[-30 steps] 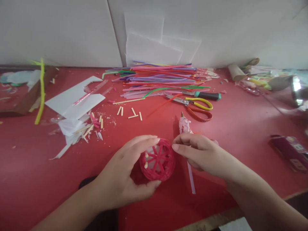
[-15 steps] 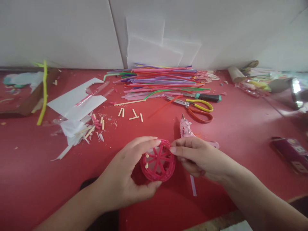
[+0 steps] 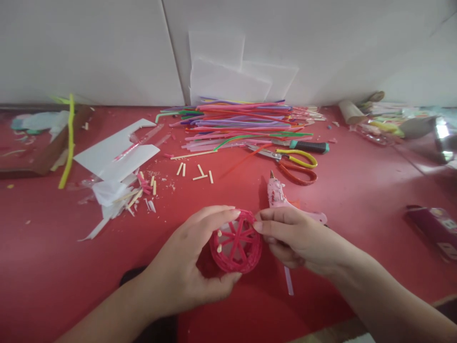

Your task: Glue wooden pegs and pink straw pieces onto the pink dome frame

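A deep-pink round craft piece [image 3: 237,240], like a spoked wheel with a thick rim, is held up over the red table. My left hand [image 3: 194,255] curves around its left side, fingers on the top edge and thumb at the bottom. Two short pale stick ends [image 3: 219,240] show inside the rim on the left. My right hand [image 3: 289,233] pinches the upper right of the rim between thumb and forefinger; whether a small bit is also between them is hidden. Just behind that hand lies a pink glue gun [image 3: 276,190], with a translucent glue stick [image 3: 288,281] showing below the hand.
Scissors [image 3: 296,164] and a dark-handled cutter [image 3: 310,146] lie behind the glue gun. Colourful pipe cleaners [image 3: 243,119] are heaped at the wall. Short wooden sticks [image 3: 200,172], white card [image 3: 110,147] and scraps lie left. A purple box [image 3: 433,228] is at right.
The view has shifted slightly, so the table's things sit a little lower. Both hands keep nearly the same hold on the pink wheel.
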### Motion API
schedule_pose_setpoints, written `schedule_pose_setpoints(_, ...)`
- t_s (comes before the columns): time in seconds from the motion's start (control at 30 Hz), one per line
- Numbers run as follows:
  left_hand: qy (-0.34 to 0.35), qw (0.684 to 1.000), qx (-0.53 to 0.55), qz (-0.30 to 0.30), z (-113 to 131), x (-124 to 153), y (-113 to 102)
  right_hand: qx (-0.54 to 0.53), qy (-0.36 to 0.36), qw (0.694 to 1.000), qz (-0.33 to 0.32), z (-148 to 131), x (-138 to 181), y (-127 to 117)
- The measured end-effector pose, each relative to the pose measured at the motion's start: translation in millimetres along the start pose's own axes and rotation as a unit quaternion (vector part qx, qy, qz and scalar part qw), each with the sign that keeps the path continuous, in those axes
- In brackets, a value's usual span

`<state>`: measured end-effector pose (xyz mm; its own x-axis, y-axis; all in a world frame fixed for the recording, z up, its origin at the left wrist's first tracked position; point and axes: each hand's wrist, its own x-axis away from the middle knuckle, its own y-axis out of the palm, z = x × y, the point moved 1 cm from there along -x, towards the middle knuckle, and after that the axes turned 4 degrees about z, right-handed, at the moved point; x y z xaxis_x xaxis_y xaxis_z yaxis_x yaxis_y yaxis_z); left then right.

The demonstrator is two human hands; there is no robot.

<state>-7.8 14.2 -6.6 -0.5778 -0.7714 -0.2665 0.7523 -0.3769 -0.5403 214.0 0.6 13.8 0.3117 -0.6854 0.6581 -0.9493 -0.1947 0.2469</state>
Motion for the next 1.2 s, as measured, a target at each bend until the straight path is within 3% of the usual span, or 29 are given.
schedule_pose_setpoints(0.1,0.002,1.000,-0.006,0.002,0,-1,1,0.025,-0.010,1.000,0.007,0,1,-1)
schedule_pose_setpoints(0.27,0.011,0.999,-0.020,0.024,0,0,3,0.125,-0.055,0.987,0.088,-1,5,-9)
schedule_pose_setpoints(0.47,-0.023,0.994,-0.070,0.075,-4,5,3,0.122,-0.033,0.988,0.088,0,3,-12)
schedule_pose_setpoints(0.6,-0.059,0.992,-0.073,0.083,-4,4,3,0.060,-0.023,0.995,0.072,4,-2,-7)
schedule_pose_setpoints(0.8,-0.037,0.992,-0.078,0.095,-2,2,1,-0.104,0.017,0.994,0.013,6,-4,11)
schedule_pose_setpoints(1.2,-0.037,0.991,-0.097,0.087,2,1,1,-0.241,0.045,0.968,0.055,18,4,28)
